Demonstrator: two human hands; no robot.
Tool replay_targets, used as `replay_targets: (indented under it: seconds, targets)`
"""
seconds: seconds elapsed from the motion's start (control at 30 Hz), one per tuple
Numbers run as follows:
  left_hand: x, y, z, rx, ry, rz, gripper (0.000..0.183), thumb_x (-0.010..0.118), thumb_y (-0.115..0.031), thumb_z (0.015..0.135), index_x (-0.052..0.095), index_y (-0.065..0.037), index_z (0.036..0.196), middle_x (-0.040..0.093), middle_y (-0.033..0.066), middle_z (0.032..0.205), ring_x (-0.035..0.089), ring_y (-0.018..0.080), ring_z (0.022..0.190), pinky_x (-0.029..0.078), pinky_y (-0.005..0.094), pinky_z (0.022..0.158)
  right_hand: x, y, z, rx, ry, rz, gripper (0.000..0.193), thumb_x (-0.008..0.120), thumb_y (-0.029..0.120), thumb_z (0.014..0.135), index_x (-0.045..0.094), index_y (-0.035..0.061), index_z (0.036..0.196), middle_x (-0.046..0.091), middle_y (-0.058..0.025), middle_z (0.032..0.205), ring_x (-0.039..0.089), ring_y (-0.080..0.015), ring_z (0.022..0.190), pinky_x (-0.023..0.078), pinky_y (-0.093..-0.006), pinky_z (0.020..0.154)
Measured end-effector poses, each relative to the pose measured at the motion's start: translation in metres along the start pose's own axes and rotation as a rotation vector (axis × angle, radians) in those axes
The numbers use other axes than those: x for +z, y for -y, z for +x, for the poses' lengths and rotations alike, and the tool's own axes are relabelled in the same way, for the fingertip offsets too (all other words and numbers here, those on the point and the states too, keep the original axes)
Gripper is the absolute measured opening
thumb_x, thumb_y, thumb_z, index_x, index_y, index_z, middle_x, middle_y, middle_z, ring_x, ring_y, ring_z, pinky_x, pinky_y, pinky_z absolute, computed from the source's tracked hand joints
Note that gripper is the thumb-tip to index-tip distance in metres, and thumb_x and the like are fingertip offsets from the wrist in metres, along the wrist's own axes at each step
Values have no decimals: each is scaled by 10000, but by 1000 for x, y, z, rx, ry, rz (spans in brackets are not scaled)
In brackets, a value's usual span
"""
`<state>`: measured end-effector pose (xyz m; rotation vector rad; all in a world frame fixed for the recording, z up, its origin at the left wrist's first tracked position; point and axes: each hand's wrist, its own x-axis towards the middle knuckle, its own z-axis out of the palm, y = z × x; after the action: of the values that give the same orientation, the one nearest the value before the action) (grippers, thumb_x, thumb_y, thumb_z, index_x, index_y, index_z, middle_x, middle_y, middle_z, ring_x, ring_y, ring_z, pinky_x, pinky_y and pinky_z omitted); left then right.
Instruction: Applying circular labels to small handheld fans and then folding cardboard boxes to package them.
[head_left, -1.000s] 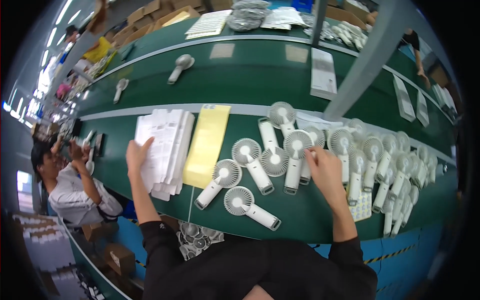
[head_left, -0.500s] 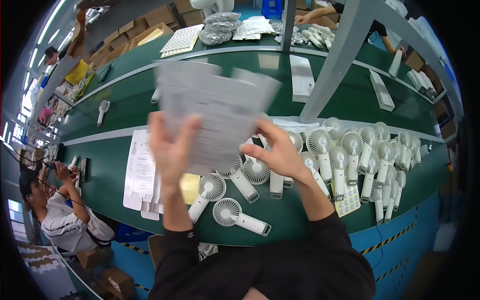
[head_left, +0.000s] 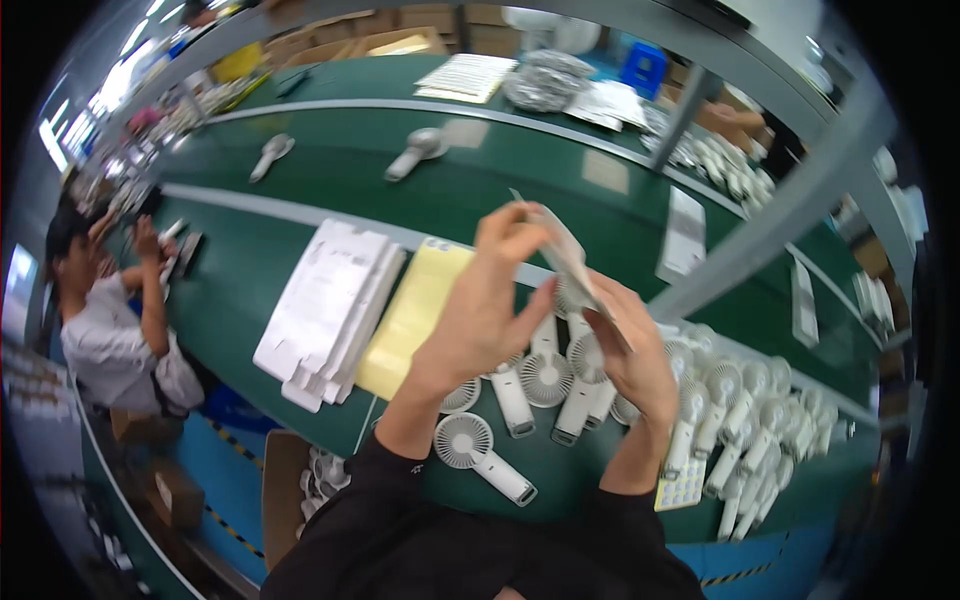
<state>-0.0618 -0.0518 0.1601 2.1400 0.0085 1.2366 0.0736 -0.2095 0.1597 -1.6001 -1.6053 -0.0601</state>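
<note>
Between my hands is a flat white folded carton (head_left: pixel 568 250), tilted and seen almost edge-on. My left hand (head_left: pixel 478 305) has its fingertips at the carton's upper edge, thumb apart below. My right hand (head_left: pixel 638 362) grips the carton's lower right part, its fingers curled round it. Below my hands lie white handheld fans (head_left: pixel 545 378), partly hidden by my hands and wrists. One fan (head_left: pixel 464 440) rests nearest to me, its handle pointing right. To the left, a stack of flat white cartons (head_left: pixel 325 300) sits beside a yellow sheet (head_left: pixel 415 315).
Many more handheld fans (head_left: pixel 770 415) crowd the right of the green table, by a sticker sheet (head_left: pixel 680 490). Two fans (head_left: pixel 415 152) lie beyond the grey rail. A grey post (head_left: pixel 760 230) slants up at right. A person (head_left: pixel 125 330) works at left.
The carton has turned from broad side to edge-on, and my hands have come lower and closer together. The view has swung left, showing more of the carton stack and yellow sheet.
</note>
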Motion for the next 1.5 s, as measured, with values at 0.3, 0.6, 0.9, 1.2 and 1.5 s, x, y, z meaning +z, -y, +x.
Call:
replay_targets:
  seconds: [0.3,0.6,0.9,1.2,1.5]
  targets:
    - [-20,-17,0,-125,217,-34,460,844,-144,757,553,-84,1109,522,152,1229,624,332,983,522,374,832,-11,2,-4,214,111,67,392,709,-29,847,608,-19,1225,661,-137,1165,661,-290,1041,512,-338,906]
    - [-6,-23,-6,-76,174,-508,710,856,-170,776,461,-109,1363,604,137,1251,627,277,1143,505,363,936,-11,-25,-25,355,-271,525,1077,1010,304,475,435,10,1337,620,-110,1204,633,-209,1084,543,-362,922]
    - [10,-6,-6,-383,197,-620,669,805,-112,836,447,-85,1400,542,120,1326,562,238,1218,463,352,1001,19,-16,-19,266,-455,518,1050,776,683,717,402,-11,1412,513,-120,1347,569,-237,1196,466,-359,995]
    - [42,-3,-1,48,29,-554,577,749,-302,877,503,-22,1318,566,122,1210,571,252,1088,461,337,926,18,14,-4,73,-653,701,376,591,285,974,501,-30,1158,616,-211,1142,597,-256,1107,438,-408,1038]
    - [40,-12,-16,-155,-215,-491,322,518,-201,888,547,31,1109,584,185,1062,564,246,1003,448,366,913,42,26,-3,223,-614,599,289,577,169,987,487,-16,1190,645,-199,1101,625,-226,1027,490,-338,930]
